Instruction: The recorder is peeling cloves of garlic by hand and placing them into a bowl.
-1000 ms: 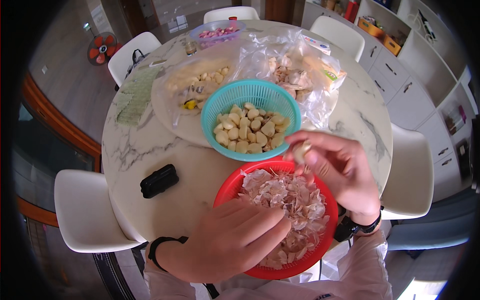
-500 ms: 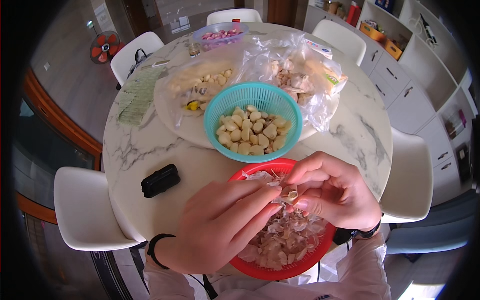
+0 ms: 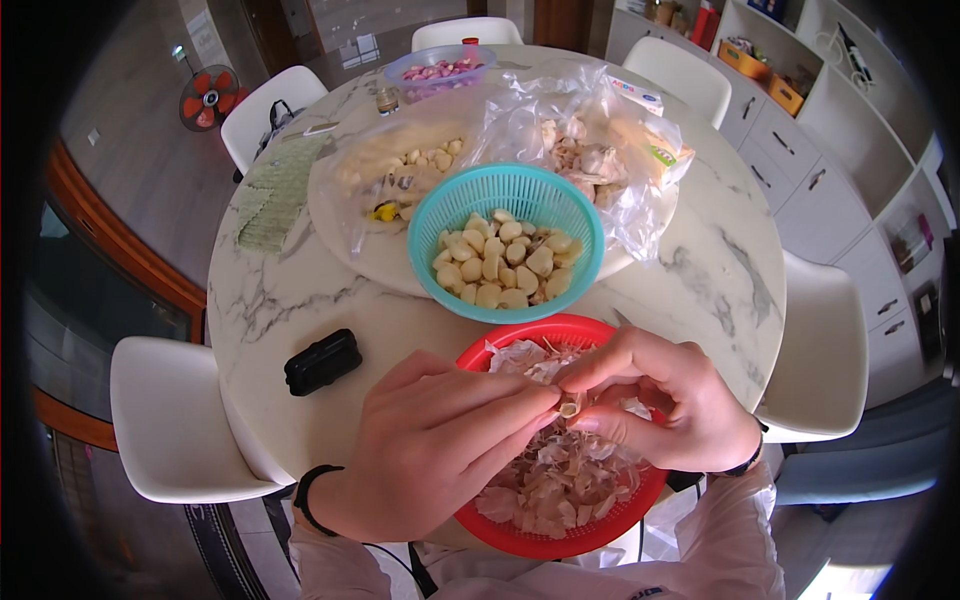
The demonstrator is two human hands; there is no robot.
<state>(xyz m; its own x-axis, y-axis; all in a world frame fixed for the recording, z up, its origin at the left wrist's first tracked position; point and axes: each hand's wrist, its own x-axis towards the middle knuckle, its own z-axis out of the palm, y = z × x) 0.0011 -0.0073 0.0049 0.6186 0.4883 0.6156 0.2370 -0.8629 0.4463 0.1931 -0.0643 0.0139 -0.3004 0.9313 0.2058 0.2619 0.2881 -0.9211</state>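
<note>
Between my two hands is a small garlic clove (image 3: 570, 408), its cut end showing and some skin still on it. My left hand (image 3: 450, 440) pinches its left side with the fingertips, and my right hand (image 3: 670, 400) grips it between thumb and fingers. Both are held over a red basket (image 3: 655, 495) full of papery garlic skins (image 3: 560, 490). Just beyond stands a turquoise basket (image 3: 428, 215) with many peeled garlic cloves (image 3: 510, 265) in it. My fingers partly cover the clove.
On the round marble table (image 3: 270, 330) lies a black case (image 3: 322, 362) at the left. Behind the turquoise basket are a clear bag of garlic bulbs (image 3: 600, 160) and another bag with peeled cloves (image 3: 430, 160). Further off stand a bowl of purplish pieces (image 3: 440, 70) and a small jar (image 3: 387, 100).
The clove and my fingertips have shifted slightly left and down. My right index finger has moved nearer the left fingertips. The baskets look the same.
</note>
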